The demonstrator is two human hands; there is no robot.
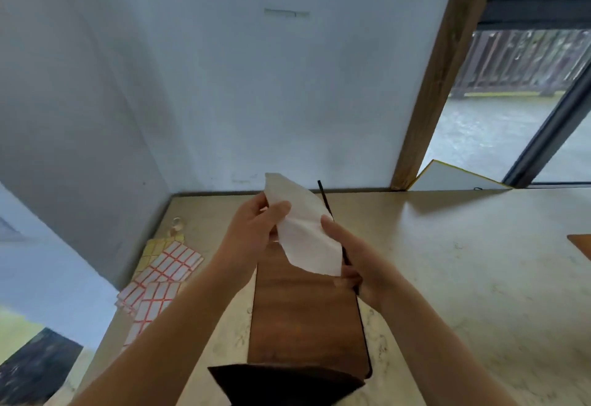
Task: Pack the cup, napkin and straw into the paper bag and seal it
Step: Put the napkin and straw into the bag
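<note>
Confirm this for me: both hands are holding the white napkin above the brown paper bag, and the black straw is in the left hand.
One detail is wrong. In the head view the black straw is gripped by the right hand, not the left hand. The rest stands: both hands hold the white napkin above the brown paper bag.
</note>
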